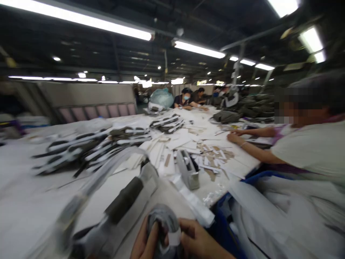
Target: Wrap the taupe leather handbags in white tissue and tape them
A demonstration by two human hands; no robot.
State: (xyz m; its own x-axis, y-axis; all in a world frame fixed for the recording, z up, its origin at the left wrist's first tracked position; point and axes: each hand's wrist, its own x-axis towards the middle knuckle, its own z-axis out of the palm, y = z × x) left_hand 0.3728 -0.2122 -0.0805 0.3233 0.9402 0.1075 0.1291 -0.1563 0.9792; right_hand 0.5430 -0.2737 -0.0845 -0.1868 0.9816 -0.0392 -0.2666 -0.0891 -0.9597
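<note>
Your left hand curls around the near side of the grey roll, thumb at its middle, and your right hand grips its other side by the white band. The roll is low in front of you, before the counter. If either grip slackens, it could spring loose, since it looks tightly coiled. Dropped to the right, it might land among the loose plastic in the blue bin.
</note>
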